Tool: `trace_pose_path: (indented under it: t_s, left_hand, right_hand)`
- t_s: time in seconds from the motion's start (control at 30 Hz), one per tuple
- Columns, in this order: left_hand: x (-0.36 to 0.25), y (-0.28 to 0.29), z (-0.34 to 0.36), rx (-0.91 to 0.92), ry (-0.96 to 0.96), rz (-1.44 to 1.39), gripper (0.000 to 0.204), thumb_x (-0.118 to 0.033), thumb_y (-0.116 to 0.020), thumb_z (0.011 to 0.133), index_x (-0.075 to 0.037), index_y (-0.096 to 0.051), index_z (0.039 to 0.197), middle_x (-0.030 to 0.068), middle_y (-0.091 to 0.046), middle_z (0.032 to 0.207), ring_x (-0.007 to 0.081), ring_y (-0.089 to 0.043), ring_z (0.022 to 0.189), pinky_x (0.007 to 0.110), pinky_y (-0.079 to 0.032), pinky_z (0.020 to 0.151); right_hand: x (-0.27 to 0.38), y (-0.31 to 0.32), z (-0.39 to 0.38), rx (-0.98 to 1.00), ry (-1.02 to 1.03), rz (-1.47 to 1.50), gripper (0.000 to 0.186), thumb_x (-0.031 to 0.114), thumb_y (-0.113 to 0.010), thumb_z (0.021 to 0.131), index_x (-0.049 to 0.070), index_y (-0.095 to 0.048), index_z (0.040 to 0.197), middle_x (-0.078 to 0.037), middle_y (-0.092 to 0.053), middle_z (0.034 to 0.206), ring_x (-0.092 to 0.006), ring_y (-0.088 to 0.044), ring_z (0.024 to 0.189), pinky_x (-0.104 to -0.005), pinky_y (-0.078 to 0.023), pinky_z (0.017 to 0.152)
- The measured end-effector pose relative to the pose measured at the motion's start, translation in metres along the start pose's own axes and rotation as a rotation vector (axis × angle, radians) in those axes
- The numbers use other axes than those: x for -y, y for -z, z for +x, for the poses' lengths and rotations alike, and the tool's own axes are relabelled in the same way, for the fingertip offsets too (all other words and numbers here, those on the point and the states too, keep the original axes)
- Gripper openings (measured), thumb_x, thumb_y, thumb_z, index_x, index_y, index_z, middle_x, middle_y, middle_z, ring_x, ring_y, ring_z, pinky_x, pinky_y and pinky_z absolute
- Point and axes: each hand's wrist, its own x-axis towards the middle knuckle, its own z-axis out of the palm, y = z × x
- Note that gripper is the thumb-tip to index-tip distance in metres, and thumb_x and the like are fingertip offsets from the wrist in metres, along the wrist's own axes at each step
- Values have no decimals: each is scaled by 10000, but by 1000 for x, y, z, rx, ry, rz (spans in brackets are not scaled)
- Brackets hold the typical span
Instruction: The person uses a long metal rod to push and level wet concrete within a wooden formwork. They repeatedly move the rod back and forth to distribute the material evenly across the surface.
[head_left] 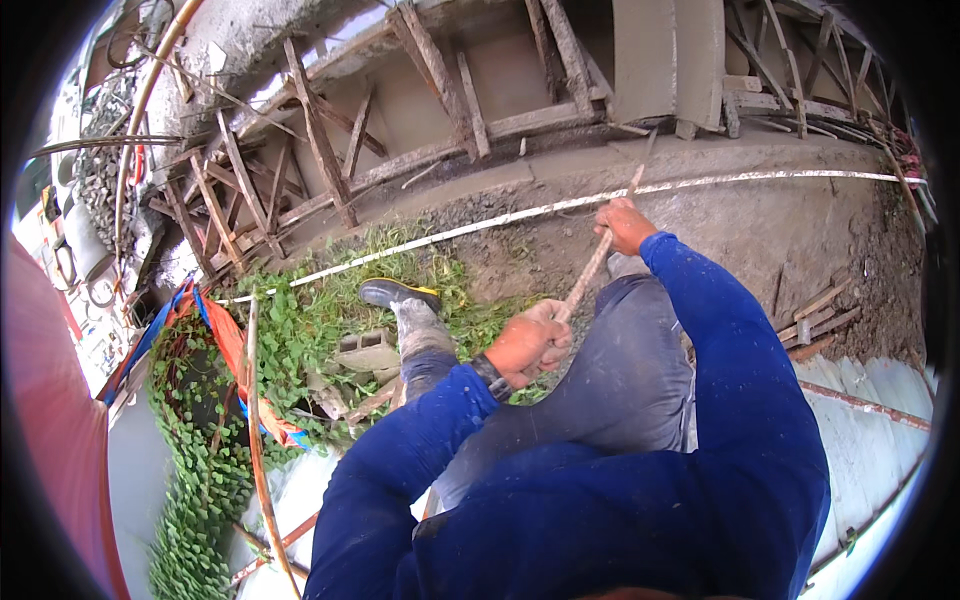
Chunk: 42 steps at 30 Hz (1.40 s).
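Note:
Both my hands grip one long, thin wooden handle [588,275], which slants up and away to the right. My left hand [528,345], below a dark wristband, is closed round its near end. Farther up the shaft, my right hand [626,226] is wrapped round it in front of my right knee. The handle's far end crosses a long white pipe or strip [480,228] and reaches toward the muddy ground by the wall; what tool it belongs to, I cannot tell. My booted left foot [400,294] stands in weeds on the near side of the white strip.
Slanting timber braces [318,135] prop the formwork along the far side. A hollow concrete block [366,354] lies by my left leg. Vines [205,480], an orange and blue tarp [228,335] and a thin pole [255,420] are at left. Corrugated sheets [870,400] and wood scraps [825,318] lie right.

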Motion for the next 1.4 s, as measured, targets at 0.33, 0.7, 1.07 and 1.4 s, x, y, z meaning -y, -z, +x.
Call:
trace_pose_path:
  t_s: [0.33, 0.7, 1.07, 1.4]
  left_hand:
    - [-22, 224, -246, -128, -107, -223, 305, -137, -563, 1056, -63, -483, 1341, -28, -423, 744, 65, -401, 544, 233, -336, 491]
    - [0, 178, -371, -620, -209, -165, 328, -45, -459, 1002, -56, -440, 1329, 11, -452, 746, 95, -413, 522, 247, -339, 480]
    - [22, 15, -386, -486, -128, 9, 325, -178, -551, 1052, -81, -447, 1344, -3, -421, 744, 80, -397, 537, 238, -329, 479]
    - [0, 62, -113, 3, 2, 128, 362, -187, -508, 1095, -85, -429, 1433, -66, -394, 728, 56, -374, 525, 234, -321, 426]
  right_hand:
    - [277, -120, 201, 21, 201, 114, 116, 242, -717, 881, 148, -670, 832, -39, -668, 880, -271, -625, 964, -480, -446, 906]
    - [478, -174, 301, 22, 610, 317, 181, 276, -725, 837, 97, -719, 853, -111, -710, 858, -335, -667, 972, -501, -498, 902]
    - [409, -39, 144, -46, 542, 396, 150, 235, -688, 842, 98, -733, 800, -140, -712, 803, -364, -705, 857, -542, -488, 813]
    - [114, 11, 28, 101, 66, 32, 48, 160, -694, 856, 132, -731, 870, -93, -704, 868, -326, -674, 947, -491, -478, 924]
